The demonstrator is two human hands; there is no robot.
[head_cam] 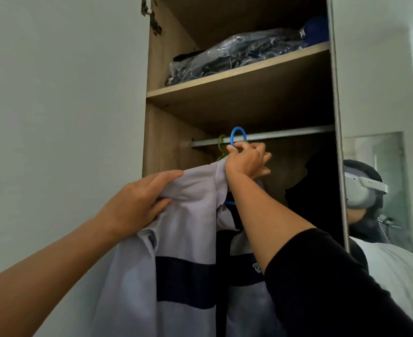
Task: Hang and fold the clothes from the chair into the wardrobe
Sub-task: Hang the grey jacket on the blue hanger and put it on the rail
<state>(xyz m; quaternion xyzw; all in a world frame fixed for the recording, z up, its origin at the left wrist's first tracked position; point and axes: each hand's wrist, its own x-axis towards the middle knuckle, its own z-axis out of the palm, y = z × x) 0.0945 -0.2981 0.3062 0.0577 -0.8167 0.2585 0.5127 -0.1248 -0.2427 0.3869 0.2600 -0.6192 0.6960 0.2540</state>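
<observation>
A white shirt (188, 239) with a dark navy band across the chest hangs on a blue hanger (237, 135). The hanger's hook sits over the metal wardrobe rail (285, 135). My right hand (246, 160) pinches the neck of the blue hanger just under the rail. At the shirt's left shoulder, my left hand (139, 203) grips the fabric with thumb beneath and fingers on top. A green hanger (221, 144) hangs on the rail just left of the blue one, mostly hidden behind the shirt.
The open wardrobe (166, 132) has a wooden shelf (237, 76) above the rail holding clear plastic bags of dark items and something blue at the right. Dark clothes (317, 190) hang at the right of the rail. A mirrored door (383, 190) stands at the right.
</observation>
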